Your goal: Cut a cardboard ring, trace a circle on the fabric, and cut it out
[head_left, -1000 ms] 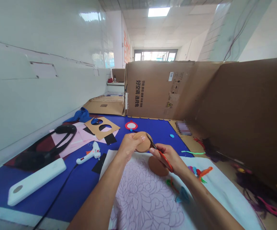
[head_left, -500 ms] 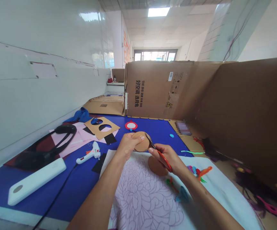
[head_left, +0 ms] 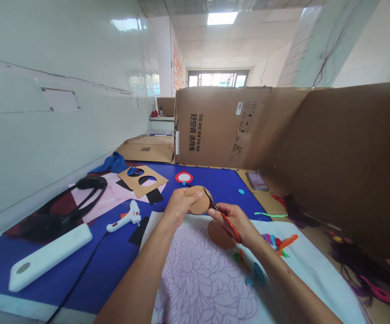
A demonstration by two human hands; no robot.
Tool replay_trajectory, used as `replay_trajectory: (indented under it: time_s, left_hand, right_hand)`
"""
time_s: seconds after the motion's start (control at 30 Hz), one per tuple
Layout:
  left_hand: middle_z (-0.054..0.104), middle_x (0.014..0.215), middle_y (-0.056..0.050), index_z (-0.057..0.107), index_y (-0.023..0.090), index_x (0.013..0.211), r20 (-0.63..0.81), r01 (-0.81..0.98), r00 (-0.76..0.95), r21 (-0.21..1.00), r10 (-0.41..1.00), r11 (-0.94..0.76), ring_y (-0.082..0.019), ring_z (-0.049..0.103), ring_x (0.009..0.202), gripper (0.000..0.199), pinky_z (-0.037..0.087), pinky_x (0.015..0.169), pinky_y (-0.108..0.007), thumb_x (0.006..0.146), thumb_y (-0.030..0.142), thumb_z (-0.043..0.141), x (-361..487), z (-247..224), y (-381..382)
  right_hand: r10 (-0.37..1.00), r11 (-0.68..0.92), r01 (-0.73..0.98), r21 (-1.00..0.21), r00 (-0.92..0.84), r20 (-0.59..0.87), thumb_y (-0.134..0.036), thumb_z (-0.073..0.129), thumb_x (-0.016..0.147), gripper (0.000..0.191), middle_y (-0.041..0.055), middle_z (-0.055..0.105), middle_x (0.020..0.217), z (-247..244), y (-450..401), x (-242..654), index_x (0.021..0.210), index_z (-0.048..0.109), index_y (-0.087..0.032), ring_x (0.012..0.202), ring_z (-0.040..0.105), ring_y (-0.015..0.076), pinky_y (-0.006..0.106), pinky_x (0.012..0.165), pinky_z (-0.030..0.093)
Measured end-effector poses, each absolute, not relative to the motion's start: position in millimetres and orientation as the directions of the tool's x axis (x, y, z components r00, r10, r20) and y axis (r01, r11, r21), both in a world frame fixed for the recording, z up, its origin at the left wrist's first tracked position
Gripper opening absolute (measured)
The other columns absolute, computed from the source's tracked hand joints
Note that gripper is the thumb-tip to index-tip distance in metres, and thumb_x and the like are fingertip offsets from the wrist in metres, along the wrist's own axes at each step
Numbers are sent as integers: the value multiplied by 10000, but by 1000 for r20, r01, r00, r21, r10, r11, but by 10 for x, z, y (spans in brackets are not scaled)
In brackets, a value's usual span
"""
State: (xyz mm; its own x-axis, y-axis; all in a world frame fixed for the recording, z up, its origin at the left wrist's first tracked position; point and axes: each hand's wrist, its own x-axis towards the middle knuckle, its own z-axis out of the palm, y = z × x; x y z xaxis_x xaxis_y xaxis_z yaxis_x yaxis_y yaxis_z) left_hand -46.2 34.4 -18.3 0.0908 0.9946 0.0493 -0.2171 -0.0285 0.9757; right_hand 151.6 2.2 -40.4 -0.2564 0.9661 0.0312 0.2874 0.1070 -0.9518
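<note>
A round tan cardboard disc (head_left: 200, 204) is pinched between the thumb and fingers of my left hand (head_left: 180, 204). My right hand (head_left: 233, 220) is closed round the orange handles of a pair of scissors (head_left: 229, 226), whose dark blades lie against the disc's right edge. Below the scissors, a second brown disc (head_left: 220, 235), partly covered by my right hand, rests on a white cloth (head_left: 195, 265) with a purple flower line drawing. Small green, orange and blue pieces (head_left: 256, 273) lie on the cloth near my right forearm.
To the left are a white glue gun (head_left: 127, 218), a long white device (head_left: 51, 256), a black headset (head_left: 92, 182) and cardboard with two holes (head_left: 142, 180). A red-rimmed oval (head_left: 183, 177) lies beyond my hands. Cardboard walls (head_left: 215, 130) stand behind and right; pink-handled scissors (head_left: 377, 290) lie at right.
The view has shifted very slightly. Both hands keep their hold on the disc and scissors, with almost no visible movement.
</note>
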Motion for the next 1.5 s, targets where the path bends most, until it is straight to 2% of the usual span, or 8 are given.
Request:
replay_trajectory:
  time_s: [0.37,0.93,1.17,1.3,1.5]
  left_hand:
    - [827,921,-112,864,141,995,52,-195,146,980,988,-23,-206,737,771,402,541,725,-292,704,410,934,-505,-180,352]
    - [825,920,-113,869,153,973,76,-187,181,981,980,-42,-202,723,764,342,529,735,-299,726,384,914,-523,-166,328]
    - [830,931,-121,868,145,982,64,-176,167,984,984,-34,-198,724,763,358,535,718,-289,726,389,918,-518,-163,326]
    - [832,1000,-127,854,143,1040,41,-251,113,968,993,-12,-214,748,828,434,567,750,-299,683,364,963,-470,-159,321]
    - [828,1033,-140,808,140,1082,25,-515,116,856,993,39,-271,780,932,550,622,803,-360,609,332,1012,-274,-182,278]
  right_hand:
    - [956,179,283,-942,-277,98,-719,792,800,578,-69,412,572,-444,68,1547,698,511,-224,482,337,92,228,420,218]
    - [948,178,281,-943,-306,88,-675,783,835,502,-75,426,570,-447,65,1588,781,593,-213,472,354,105,231,437,234]
    - [942,195,259,-946,-317,108,-705,784,816,543,-69,417,583,-427,60,1580,731,578,-209,498,340,101,236,444,233]
    - [963,160,256,-953,-252,94,-710,799,793,566,-76,413,523,-381,39,1556,685,514,-234,446,345,97,235,418,233]
    - [980,102,159,-982,-186,72,-735,746,826,546,-84,443,453,-380,24,1510,727,510,-253,364,361,104,233,370,235]
